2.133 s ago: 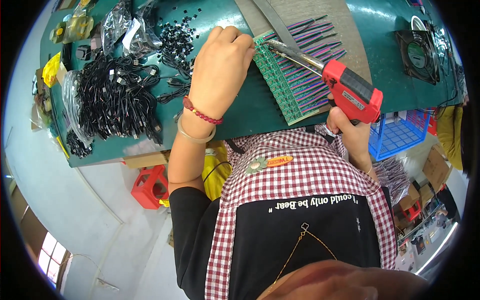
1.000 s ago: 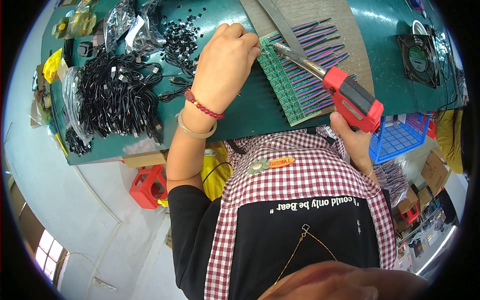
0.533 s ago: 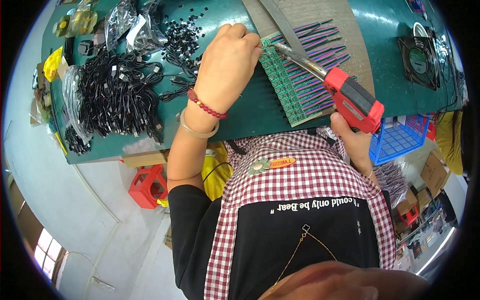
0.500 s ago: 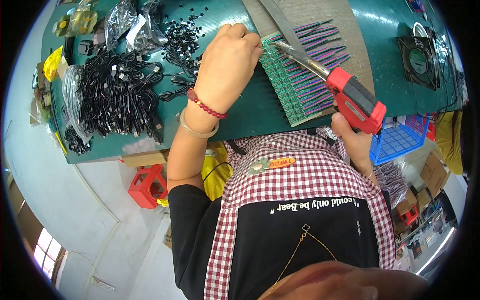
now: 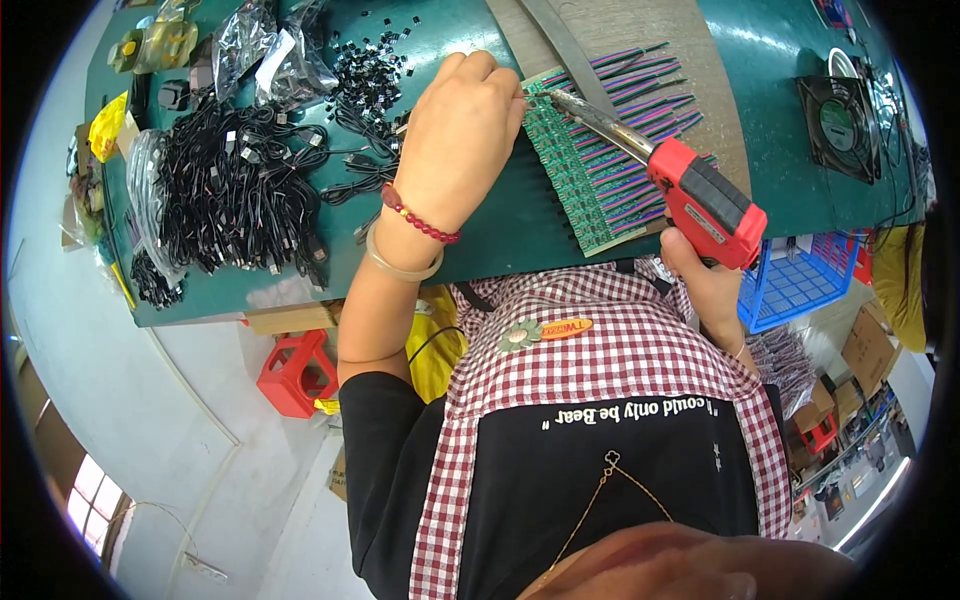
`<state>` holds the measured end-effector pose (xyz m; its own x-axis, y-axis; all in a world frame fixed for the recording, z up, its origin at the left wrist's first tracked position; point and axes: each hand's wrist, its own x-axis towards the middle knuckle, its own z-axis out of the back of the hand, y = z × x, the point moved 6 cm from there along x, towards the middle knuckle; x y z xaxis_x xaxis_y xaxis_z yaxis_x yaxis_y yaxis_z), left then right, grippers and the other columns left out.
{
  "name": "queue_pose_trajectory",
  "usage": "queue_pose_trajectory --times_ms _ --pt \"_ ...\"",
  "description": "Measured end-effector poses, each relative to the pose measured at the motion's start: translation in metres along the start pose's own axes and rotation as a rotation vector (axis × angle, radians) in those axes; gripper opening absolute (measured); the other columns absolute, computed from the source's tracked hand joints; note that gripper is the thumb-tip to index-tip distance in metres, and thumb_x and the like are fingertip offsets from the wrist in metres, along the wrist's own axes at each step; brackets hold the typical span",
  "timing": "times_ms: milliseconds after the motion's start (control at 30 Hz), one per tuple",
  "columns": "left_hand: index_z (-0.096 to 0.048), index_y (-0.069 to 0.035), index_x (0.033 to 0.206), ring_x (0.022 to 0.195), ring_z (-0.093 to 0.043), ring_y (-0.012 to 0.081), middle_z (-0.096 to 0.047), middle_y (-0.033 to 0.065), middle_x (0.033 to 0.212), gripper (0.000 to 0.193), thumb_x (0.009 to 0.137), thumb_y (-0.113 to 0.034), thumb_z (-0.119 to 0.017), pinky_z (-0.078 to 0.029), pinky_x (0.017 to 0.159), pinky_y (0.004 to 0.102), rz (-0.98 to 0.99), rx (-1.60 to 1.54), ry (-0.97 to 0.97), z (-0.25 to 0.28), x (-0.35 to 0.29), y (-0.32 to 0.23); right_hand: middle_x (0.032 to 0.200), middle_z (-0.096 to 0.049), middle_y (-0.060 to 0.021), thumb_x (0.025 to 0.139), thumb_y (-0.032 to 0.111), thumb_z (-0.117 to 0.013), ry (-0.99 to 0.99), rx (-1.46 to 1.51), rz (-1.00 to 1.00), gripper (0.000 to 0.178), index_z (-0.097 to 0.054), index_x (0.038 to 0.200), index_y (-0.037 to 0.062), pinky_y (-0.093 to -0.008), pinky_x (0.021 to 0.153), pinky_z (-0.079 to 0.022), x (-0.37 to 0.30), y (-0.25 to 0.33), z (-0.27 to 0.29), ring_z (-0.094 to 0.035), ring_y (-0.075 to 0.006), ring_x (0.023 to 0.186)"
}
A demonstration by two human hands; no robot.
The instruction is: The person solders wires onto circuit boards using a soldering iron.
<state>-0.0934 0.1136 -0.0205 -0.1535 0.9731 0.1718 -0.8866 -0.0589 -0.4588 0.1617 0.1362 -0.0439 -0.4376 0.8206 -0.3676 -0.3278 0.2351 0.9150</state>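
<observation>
Soldering apparently in hand, at far end of long green circuit-board panel (image 5: 570, 170). Lies at left edge of flat brown mat (image 5: 715, 120), with rows of thin multicoloured wires (image 5: 640, 165) fanning right, crossed by flat grey metal bar (image 5: 560, 42).

Right hand (image 5: 695, 262): wrapped round grip of red-and-black plastic soldering gun (image 5: 710, 200); metal tip at panel's far end, contact unclear. Left hand (image 5: 468, 115): curled closely beside same end, fingertips mostly hidden; possibly pinching thin strand, but cannot tell.

Calls next, by judgement, for steady tip on joint, then clean lift without dragging neighbouring wires.

Containers: blue plastic mesh basket (image 5: 800, 290), below table edge at right; small pale item inside, identity unclear. 2 clear plastic bags (image 5: 300, 75), at far left of dark-green tabletop (image 5: 480, 235); contents dark, not identifiable. Nearby, loose outside bags: small black connectors (image 5: 368, 82) and black cables (image 5: 235, 190).
</observation>
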Motion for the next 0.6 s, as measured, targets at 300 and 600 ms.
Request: queue_pose_trajectory --times_ms 300,600 --pt "-0.059 0.000 0.074 0.077 -0.053 0.0281 -0.056 0.0109 0.079 0.007 0.075 -0.007 -0.062 -0.045 0.069 0.0367 0.014 0.012 -0.007 0.000 0.000 0.000 0.083 -0.063 -0.0016 0.078 0.010 -0.069 0.013 -0.068 0.043 0.021 -0.062 0.095 0.0014 -0.0248 0.065 -0.047 0.000 0.004 0.001 -0.058 -0.0081 0.074" --pt "-0.059 0.000 0.074 0.077 -0.053 0.0285 -0.056 0.0112 0.078 0.008 0.074 -0.008 -0.062 -0.045 0.069 0.0368 0.019 0.017 -0.019 0.000 -0.001 -0.002 0.083 -0.062 -0.0016 0.078 0.010 -0.069 0.032 -0.099 0.062 0.021 -0.062 0.096 0.0018 -0.0246 0.064 -0.047 -0.001 0.004 0.000 -0.057 -0.0079 0.074"
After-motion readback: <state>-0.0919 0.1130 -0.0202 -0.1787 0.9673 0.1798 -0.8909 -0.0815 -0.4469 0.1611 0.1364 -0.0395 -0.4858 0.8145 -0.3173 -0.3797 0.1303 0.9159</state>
